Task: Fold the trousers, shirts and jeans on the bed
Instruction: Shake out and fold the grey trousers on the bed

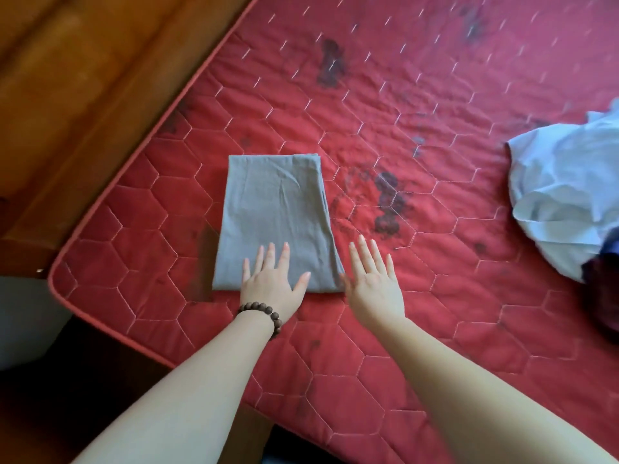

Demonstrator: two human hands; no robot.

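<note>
Head view: a grey folded garment (pixel 276 226) lies flat as a tidy rectangle on the red quilted mattress (pixel 435 296), close to the mattress corner and its piped edge. The left hand (pixel 271 279), with a beaded bracelet (pixel 264 314) on the wrist, rests palm-down on the near edge of the garment, fingers straight and spread, pinching nothing. The right hand (pixel 373 279) is flat with fingers straight and slightly fanned, just beside the garment's near right corner; whether it touches the mattress or hovers above it cannot be told. A crumpled pale blue garment (pixel 566 195) lies well apart toward the right edge, with a dark garment (pixel 603 289) partly under it; both remain unfolded. Risks, as a judgement: the folded piece sits near the mattress corner, so a sideways smoothing push from the left hand could slide it toward the edge or skew the layers. Lifting the flat hand quickly could drag the top layer open. Reaching across for the pale blue garment could brush a forearm over the finished fold and disturb it.
</note>
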